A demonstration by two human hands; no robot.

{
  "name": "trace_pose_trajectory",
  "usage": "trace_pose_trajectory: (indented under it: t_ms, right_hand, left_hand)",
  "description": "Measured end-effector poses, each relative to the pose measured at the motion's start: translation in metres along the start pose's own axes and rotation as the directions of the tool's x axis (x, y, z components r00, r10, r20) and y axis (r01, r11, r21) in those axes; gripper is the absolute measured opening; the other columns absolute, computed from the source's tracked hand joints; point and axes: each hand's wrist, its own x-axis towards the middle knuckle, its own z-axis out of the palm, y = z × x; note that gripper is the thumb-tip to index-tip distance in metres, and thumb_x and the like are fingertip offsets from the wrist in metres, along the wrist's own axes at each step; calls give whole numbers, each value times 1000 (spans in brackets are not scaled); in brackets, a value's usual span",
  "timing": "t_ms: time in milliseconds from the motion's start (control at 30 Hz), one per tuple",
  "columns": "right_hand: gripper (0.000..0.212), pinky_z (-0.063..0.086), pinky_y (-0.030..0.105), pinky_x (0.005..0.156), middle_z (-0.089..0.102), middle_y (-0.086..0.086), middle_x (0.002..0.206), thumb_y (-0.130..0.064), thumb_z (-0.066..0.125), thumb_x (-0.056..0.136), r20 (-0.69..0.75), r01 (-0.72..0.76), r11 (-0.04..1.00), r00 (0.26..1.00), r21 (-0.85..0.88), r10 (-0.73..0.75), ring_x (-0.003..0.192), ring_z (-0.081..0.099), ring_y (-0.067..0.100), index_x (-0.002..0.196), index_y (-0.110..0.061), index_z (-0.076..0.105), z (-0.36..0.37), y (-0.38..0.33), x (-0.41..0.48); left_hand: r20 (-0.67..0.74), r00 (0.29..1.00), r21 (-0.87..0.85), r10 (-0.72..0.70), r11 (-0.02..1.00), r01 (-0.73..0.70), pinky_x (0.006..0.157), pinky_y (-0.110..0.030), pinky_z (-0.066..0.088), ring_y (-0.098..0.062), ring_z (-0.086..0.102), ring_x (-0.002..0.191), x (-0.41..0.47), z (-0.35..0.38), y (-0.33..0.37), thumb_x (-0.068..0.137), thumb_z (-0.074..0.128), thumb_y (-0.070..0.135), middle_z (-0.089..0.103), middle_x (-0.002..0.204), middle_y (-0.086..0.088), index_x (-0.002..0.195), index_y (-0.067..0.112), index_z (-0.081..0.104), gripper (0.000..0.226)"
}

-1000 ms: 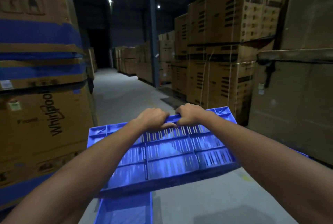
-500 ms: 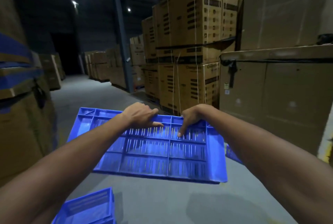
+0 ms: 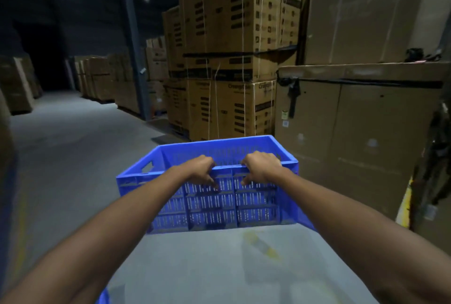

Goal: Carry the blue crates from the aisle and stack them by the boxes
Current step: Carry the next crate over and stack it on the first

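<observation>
The blue crate (image 3: 214,196) hangs upright above the grey floor (image 3: 73,157) (open side up), near the stacked cardboard boxes (image 3: 234,64). The left hand (image 3: 200,171) clamps its near rim, the right hand (image 3: 261,166) likewise beside it.

One blue crate (image 3: 214,196) held by two hands, left hand (image 3: 200,171) and right hand (image 3: 261,167).

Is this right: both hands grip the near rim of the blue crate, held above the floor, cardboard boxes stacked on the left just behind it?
One thing is wrong: the side. In the head view the cardboard boxes just behind the blue crate stand on the right, not the left. The rest holds: the left hand and right hand both grip its near rim, above the floor.
</observation>
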Motion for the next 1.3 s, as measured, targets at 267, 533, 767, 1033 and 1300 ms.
trace_pose_trajectory:
  t_ms: [267,533,767,1033,1300]
  right_hand:
    - [41,44,37,73,66,5,105,-51,75,78,-60,-168,985,984,-37,166,100,61,30,107,-23,65,38,67,142]
    - [34,41,36,73,67,5,101,-52,75,78,-150,-294,956,945,0,291,98,63,31,99,-27,64,57,151,248]
    - [38,39,34,68,65,1,94,-52,74,79,-150,-336,942,931,13,334,94,63,28,106,-26,66,95,265,342]
    - [30,39,34,67,68,-1,93,-49,74,80,-130,-386,921,912,56,390,91,64,27,101,-29,66,129,413,456]
    - [29,43,35,69,68,-2,91,-49,73,78,-167,-443,894,878,73,449,89,64,27,101,-33,66,165,510,580]
  left_hand:
    - [-83,988,106,133,987,-124,66,-37,45,-30,59,92,181,0,-67,80,73,47,60,98,-9,83,21,54,33]
    - [-141,958,154,248,962,-226,69,-37,50,-30,61,85,336,-20,-86,82,72,45,62,93,-8,86,19,60,28]
    - [-126,944,126,307,948,-291,66,-36,48,-22,58,77,498,-9,-77,83,73,39,60,85,-2,81,23,58,22]
    - [-52,941,146,334,935,-324,69,-40,52,-23,58,77,700,-12,-57,82,72,37,59,82,0,79,21,58,22]
    - [78,935,170,347,919,-355,62,-33,44,-23,57,76,877,-15,-51,67,84,44,57,87,-3,86,18,60,40]
